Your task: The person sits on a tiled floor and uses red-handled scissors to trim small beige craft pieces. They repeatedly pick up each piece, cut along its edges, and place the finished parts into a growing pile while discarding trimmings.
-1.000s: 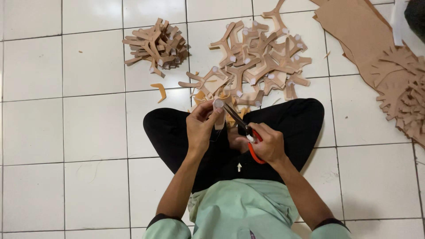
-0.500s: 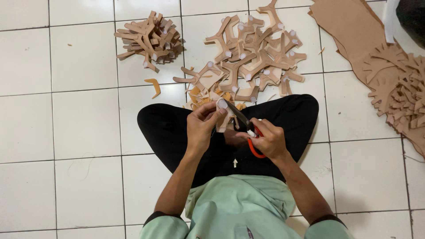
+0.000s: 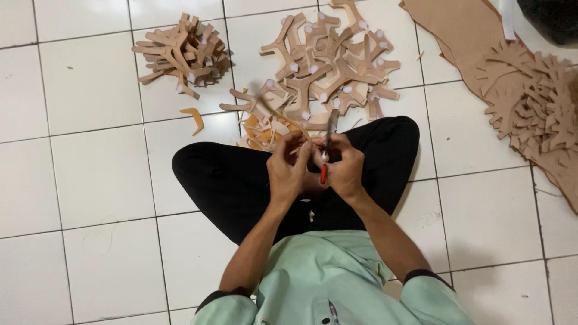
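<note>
Over your crossed legs (image 3: 229,180), your two hands meet, close together and touching at the fingertips; your left hand (image 3: 288,171) has its fingers curled and pinches a thin tan strip (image 3: 278,114), which slants up and away to the left, blurred at its far end; your right hand (image 3: 344,168) is closed around scissors (image 3: 328,141), whose red handle shows between your fingers while the dark blades point upward beside the strip; whether the blades are open on the strip or shut, you cannot tell from this view.

Just beyond your knees a big pile (image 3: 328,66) of tan Y-shaped cutouts lies on the white tiled floor (image 3: 90,180), several tipped with pale tabs; a smaller pile (image 3: 180,54) sits well apart to its left; one loose piece (image 3: 194,117) lies between that pile and your left knee; some orange-tinted scraps (image 3: 259,131) rest against your leg just below the big pile.

Far to your right a brown sheet (image 3: 463,36) stretches along the floor; more cutouts (image 3: 536,102) are heaped on it; your pale green shirt (image 3: 325,277) fills the bottom edge.
</note>
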The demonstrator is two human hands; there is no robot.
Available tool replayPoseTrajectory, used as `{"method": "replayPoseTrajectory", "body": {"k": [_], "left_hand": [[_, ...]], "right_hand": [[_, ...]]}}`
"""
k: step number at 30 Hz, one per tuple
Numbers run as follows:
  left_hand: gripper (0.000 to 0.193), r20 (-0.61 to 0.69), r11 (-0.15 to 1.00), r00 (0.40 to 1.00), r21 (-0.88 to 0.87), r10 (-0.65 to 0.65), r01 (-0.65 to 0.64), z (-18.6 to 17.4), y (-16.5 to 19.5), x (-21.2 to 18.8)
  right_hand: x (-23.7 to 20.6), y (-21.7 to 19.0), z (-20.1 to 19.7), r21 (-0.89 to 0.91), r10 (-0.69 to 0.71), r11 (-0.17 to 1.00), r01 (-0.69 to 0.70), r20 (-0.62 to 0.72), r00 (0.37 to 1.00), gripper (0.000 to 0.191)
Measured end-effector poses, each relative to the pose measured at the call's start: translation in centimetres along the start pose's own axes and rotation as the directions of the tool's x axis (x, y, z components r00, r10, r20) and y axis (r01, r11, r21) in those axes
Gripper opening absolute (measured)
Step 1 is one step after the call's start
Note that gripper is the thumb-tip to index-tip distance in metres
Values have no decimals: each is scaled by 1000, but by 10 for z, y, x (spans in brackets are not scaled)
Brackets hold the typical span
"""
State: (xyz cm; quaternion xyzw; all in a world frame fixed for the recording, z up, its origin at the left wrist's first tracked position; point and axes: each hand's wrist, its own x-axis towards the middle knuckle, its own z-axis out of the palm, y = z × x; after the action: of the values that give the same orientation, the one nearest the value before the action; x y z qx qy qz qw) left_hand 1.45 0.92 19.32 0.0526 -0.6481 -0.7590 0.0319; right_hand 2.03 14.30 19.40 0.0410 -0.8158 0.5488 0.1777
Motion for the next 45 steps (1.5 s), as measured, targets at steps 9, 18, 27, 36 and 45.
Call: {"method": "replayPoseTrajectory", "body": {"k": [9,18,27,36,45], "left_hand": [[20,131,974,990,-214,-49,76,0,-31,7],[11,11,942,993,316,120,-117,-11,-1,13],[14,32,988,993,100,116,-118,-22,6,22],[14,302,984,939,123,-161,129,-32,0,8],[28,314,928,945,314,96,-199,-14,27,-15]], "right_hand": [[-10,14,-11,468,242,851,-239,56,969,26],[-38,32,-27,414,351,744,-525,427,833,28],[-73,46,-42,462,259,576,-674,679,687,70],[-34,24,-40,504,279,759,-412,320,905,35],[1,5,-9,198,217,957,-210,-14,976,25]]}}
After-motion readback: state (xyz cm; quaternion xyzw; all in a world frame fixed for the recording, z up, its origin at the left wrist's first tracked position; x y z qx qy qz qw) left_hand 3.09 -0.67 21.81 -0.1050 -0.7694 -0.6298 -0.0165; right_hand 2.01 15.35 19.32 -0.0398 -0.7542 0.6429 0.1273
